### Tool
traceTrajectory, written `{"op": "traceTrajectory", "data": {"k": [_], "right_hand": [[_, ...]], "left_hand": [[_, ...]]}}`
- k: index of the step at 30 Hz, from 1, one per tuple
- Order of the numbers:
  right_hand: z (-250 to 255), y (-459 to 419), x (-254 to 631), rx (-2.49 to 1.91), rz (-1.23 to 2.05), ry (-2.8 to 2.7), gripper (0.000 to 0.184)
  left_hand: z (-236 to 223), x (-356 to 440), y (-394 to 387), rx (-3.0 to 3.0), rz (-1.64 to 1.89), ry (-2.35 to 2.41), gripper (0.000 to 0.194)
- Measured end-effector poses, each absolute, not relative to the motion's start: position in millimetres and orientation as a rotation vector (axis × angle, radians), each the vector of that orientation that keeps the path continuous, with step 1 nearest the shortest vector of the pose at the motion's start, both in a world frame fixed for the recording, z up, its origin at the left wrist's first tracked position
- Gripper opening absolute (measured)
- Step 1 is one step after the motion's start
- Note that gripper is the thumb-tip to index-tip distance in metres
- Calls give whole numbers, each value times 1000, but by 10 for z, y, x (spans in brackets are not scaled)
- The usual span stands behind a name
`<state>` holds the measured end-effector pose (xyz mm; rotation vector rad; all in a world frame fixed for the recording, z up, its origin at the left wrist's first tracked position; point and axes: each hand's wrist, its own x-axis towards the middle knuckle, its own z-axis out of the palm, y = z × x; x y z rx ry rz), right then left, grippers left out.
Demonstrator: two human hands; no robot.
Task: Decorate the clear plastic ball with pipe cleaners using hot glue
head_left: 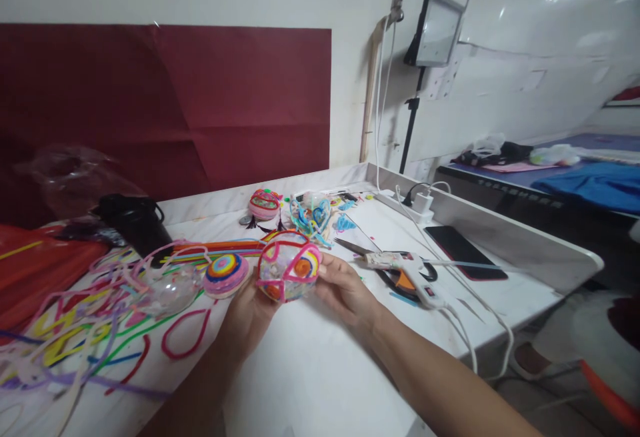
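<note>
Between my two hands is a clear plastic ball (289, 269) with pink and red pipe cleaners laid over it and coiled rainbow and orange discs on its surface. My left hand (250, 313) grips it from the left and below. On its right side, my right hand (345, 287) holds it with thumb and fingers. Just left of the ball sits a pink ball (226, 277) topped with a rainbow spiral. Beside that lies an empty clear ball (173, 288). A pink pipe cleaner loop (186, 335) rests on the table near my left hand.
A hot glue gun (407, 267) lies across black-handled scissors (353, 248) on the right, near a phone (465, 252). Loose pipe cleaners (100, 337) cover the left. Behind are a finished-looking decorated ball (265, 203), a black cup (133, 223) and a power strip (400, 207).
</note>
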<state>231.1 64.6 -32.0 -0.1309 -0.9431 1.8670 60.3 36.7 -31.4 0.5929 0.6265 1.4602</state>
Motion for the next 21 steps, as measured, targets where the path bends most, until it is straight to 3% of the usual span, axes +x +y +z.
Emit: {"op": "traceTrajectory", "data": {"k": [21], "right_hand": [[-275, 618, 2327, -153, 1836, -969, 16]], "left_hand": [[-335, 540, 368, 585, 1461, 643, 12]]}}
